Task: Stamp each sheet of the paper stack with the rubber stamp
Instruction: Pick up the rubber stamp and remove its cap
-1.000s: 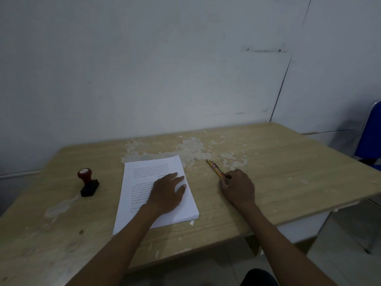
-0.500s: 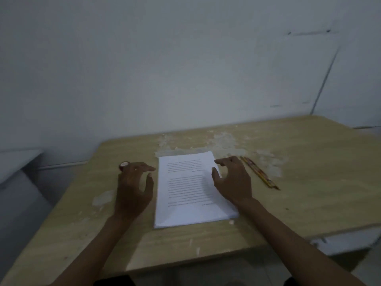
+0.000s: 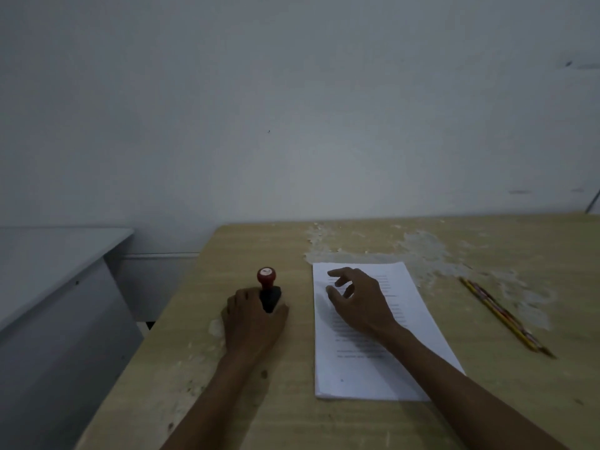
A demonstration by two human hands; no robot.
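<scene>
- Rubber stamp: round red knob on a short red neck, black block base. Stands upright on the wooden table, left of the paper and apart from it.
- Paper stack: white sheets, squared up, lying flat; top sheet carries lines of printed text, too blurred to read. No stamp mark to be made out on the visible part.
- Count: one stamp, one stack, two hands. Pencils lie together on the table well to the right of the stack; they look like two, exact number uncertain.
- Left hand: resting on the table, fingers and thumb curled around the black base of the stamp, one to each side, closed against it. Knob sticks up clear above the hand.
- Right hand: over the upper half of the stack, fingers loosely curled and spread, thumb apart from the forefinger, holding nothing. Whether the palm touches the paper, cannot tell.
- Table top has pale peeled patches beyond the stack.
</scene>
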